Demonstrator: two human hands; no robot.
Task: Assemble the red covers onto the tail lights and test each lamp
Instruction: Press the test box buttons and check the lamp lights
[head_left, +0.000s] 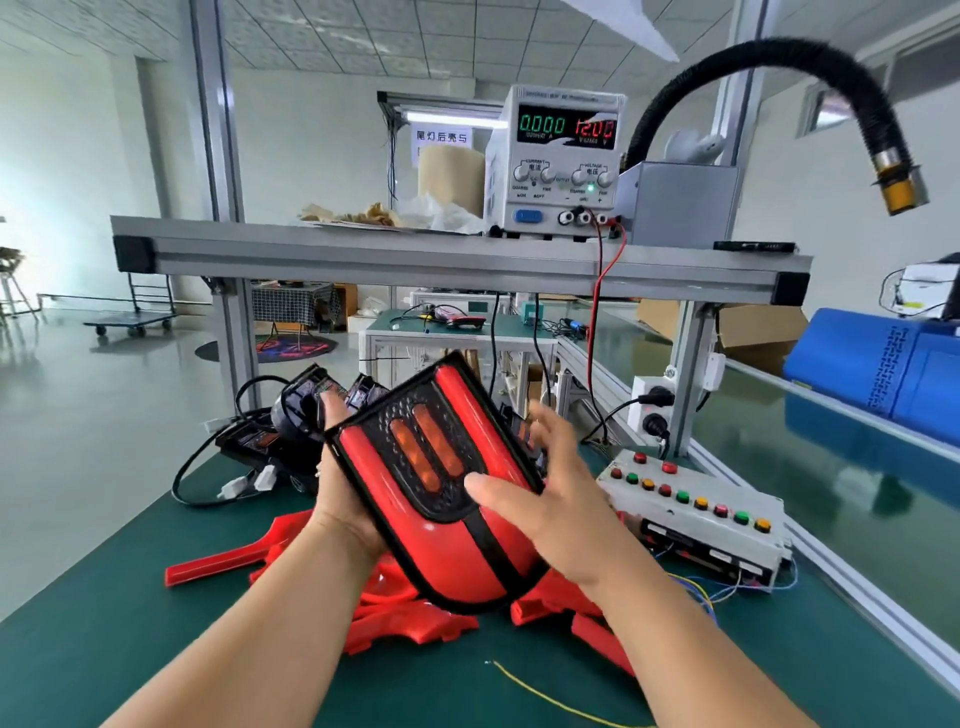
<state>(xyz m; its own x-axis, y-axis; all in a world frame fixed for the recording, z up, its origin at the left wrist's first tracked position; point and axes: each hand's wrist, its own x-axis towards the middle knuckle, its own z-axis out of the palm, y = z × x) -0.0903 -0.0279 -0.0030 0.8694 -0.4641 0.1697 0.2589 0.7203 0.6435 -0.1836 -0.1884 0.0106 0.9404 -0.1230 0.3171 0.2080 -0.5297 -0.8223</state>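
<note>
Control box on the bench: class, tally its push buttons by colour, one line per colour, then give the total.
Control box push buttons:
Red buttons: 5
Green buttons: 3
Yellow buttons: 3
Total: 11

Bright, even daylight, strongest from the blown-out far left of the room. Soft glare across the glossy floor (93, 374) and along the glass panel (831, 415) at right. Motion blur on the right hand (550, 493). Wide-angle bowing of the aluminium frame (415, 254) toward the edges. Faint shadows only.
</note>
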